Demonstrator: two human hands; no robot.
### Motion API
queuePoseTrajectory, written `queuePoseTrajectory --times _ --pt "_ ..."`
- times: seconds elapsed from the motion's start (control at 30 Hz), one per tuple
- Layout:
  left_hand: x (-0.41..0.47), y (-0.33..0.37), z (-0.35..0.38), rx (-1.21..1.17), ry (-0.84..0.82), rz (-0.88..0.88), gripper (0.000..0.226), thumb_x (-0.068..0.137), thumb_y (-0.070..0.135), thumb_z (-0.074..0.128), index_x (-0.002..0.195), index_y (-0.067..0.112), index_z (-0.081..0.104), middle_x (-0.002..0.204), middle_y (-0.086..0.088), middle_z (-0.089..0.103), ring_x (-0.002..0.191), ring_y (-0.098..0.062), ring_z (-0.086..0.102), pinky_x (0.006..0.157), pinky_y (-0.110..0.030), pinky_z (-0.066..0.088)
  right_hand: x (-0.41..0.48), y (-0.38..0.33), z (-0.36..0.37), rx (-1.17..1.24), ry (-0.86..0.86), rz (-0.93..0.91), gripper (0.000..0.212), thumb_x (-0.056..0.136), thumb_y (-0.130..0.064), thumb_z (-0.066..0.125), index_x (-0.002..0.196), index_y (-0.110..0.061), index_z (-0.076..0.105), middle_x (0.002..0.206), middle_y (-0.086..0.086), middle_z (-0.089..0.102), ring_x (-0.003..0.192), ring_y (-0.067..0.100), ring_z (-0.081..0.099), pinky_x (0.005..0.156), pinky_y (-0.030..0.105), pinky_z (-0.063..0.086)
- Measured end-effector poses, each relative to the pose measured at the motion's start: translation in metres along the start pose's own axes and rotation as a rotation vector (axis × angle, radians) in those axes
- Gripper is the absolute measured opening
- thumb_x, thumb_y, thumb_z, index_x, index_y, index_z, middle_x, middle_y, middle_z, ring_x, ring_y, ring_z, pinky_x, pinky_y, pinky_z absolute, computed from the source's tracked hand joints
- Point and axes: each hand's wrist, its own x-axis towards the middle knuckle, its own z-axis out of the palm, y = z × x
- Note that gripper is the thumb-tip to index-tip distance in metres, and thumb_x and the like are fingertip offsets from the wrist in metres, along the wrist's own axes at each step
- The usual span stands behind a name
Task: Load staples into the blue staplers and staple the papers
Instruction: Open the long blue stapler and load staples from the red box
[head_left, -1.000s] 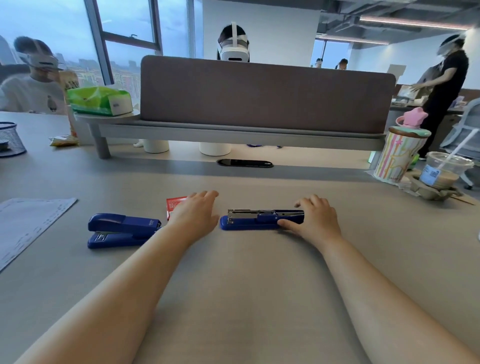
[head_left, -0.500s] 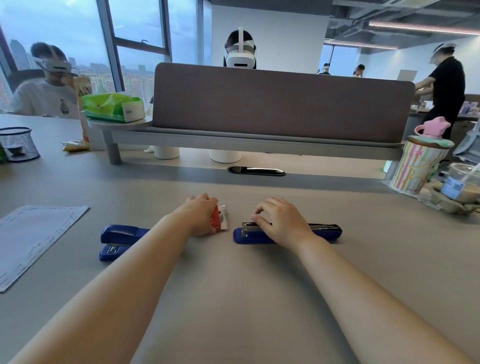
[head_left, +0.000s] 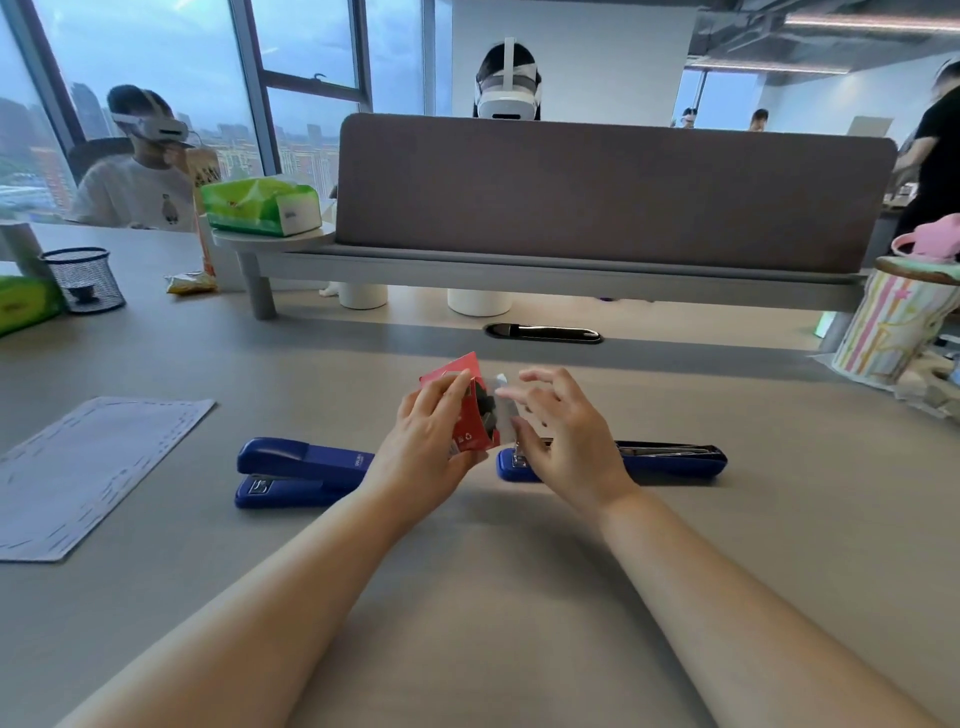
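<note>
My left hand (head_left: 428, 434) holds a small red staple box (head_left: 470, 415) lifted off the desk, its open end turned to the right. My right hand (head_left: 558, 431) hovers beside the box with fingers spread, fingertips at the box's open end; whether they pinch anything is blurred. Behind and below my right hand lies a blue stapler (head_left: 670, 460) folded open flat, its metal staple channel showing. A second blue stapler (head_left: 296, 470), closed, lies left of my left wrist. A stack of papers (head_left: 88, 467) rests at the far left of the desk.
A grey divider with a shelf (head_left: 613, 192) runs across the desk behind the staplers. A striped cup with a pink lid (head_left: 893, 327) stands at the right edge, a mesh pen holder (head_left: 85, 280) and green tissue packs at the left. Other people sit and stand beyond.
My left hand picked the red staple box up from the desk and raised it. My right hand left the open stapler and came up to the box's open end.
</note>
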Motion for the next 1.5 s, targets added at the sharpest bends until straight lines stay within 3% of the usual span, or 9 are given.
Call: queuePoseTrajectory --times 0.23,0.6,0.73,0.83,0.97,1.2,1.33,1.43,1.5 --pt "0.000 0.002 -0.001 0.020 -0.023 0.016 0.080 0.084 0.031 0.062 0.145 0.019 0.012 0.151 0.000 0.023 0.138 -0.021 0.019 0.110 -0.038 0.031 -0.001 0.000 0.005 -0.019 -0.083 0.011 0.027 0.081 -0.014 0.064 0.107 -0.015 0.068 0.130 0.015 0.052 0.104 0.028 0.054 0.085 0.027 0.042" --pt "0.002 -0.001 0.002 0.007 -0.046 -0.004 0.080 0.083 0.032 0.064 0.145 0.019 0.014 0.150 0.000 0.025 0.137 -0.022 0.021 0.108 -0.039 0.033 0.002 -0.005 0.003 0.172 0.010 0.202 0.011 0.077 -0.015 0.072 0.088 -0.012 0.073 0.119 0.009 0.059 0.111 0.021 0.052 0.090 0.031 0.046" --pt "0.001 -0.002 0.003 0.006 -0.049 -0.007 0.080 0.083 0.034 0.064 0.145 0.020 0.015 0.151 0.000 0.025 0.137 -0.022 0.022 0.108 -0.040 0.034 0.002 -0.007 0.003 0.190 -0.044 0.228 0.011 0.078 -0.017 0.071 0.088 -0.013 0.072 0.120 0.006 0.057 0.113 0.015 0.049 0.091 0.028 0.043" --pt "0.001 -0.002 0.002 0.012 -0.048 -0.011 0.079 0.083 0.034 0.063 0.144 0.021 0.015 0.151 0.000 0.025 0.137 -0.022 0.022 0.108 -0.040 0.034 0.002 -0.007 0.003 0.210 -0.053 0.258 0.008 0.077 -0.019 0.072 0.084 -0.014 0.070 0.120 0.004 0.057 0.109 0.007 0.045 0.089 0.024 0.044" --pt "0.002 -0.001 0.003 0.012 -0.058 -0.013 0.080 0.082 0.033 0.064 0.144 0.022 0.015 0.151 0.000 0.025 0.137 -0.022 0.023 0.109 -0.040 0.033 0.004 -0.009 -0.001 0.267 0.029 0.318 0.006 0.077 -0.019 0.071 0.079 -0.014 0.071 0.104 -0.005 0.056 0.097 0.005 0.050 0.072 0.010 0.040" --pt "0.002 -0.002 0.001 0.058 -0.073 -0.025 0.080 0.084 0.033 0.063 0.145 0.021 0.013 0.151 0.000 0.024 0.137 -0.023 0.021 0.109 -0.041 0.033 0.007 -0.009 -0.009 0.693 0.118 0.653 0.011 0.082 -0.015 0.066 0.073 -0.019 0.065 0.072 -0.002 0.066 0.069 0.010 0.063 0.066 0.019 0.054" --pt "0.004 -0.001 0.001 0.149 -0.107 -0.043 0.077 0.086 0.033 0.060 0.145 0.020 0.012 0.151 0.000 0.022 0.137 -0.024 0.021 0.107 -0.041 0.035 0.007 -0.007 -0.010 0.863 0.126 0.782 0.009 0.083 -0.009 0.064 0.076 -0.015 0.063 0.072 0.003 0.066 0.068 0.016 0.065 0.061 0.018 0.055" --pt "0.010 -0.003 0.004 0.283 -0.155 -0.047 0.071 0.088 0.030 0.057 0.144 0.018 0.014 0.150 -0.001 0.023 0.136 -0.027 0.021 0.103 -0.043 0.040 0.006 -0.004 -0.008 0.913 0.097 0.783 0.014 0.085 -0.006 0.061 0.089 -0.020 0.064 0.076 0.001 0.067 0.068 0.013 0.065 0.063 0.019 0.055" --pt "0.016 -0.007 0.008 0.352 -0.212 -0.061 0.068 0.089 0.025 0.054 0.144 0.016 0.015 0.149 -0.003 0.024 0.135 -0.029 0.023 0.100 -0.044 0.043 0.005 -0.002 -0.007 0.937 0.072 0.774 0.020 0.087 -0.004 0.057 0.088 -0.021 0.066 0.076 0.002 0.067 0.066 0.011 0.066 0.063 0.018 0.055"
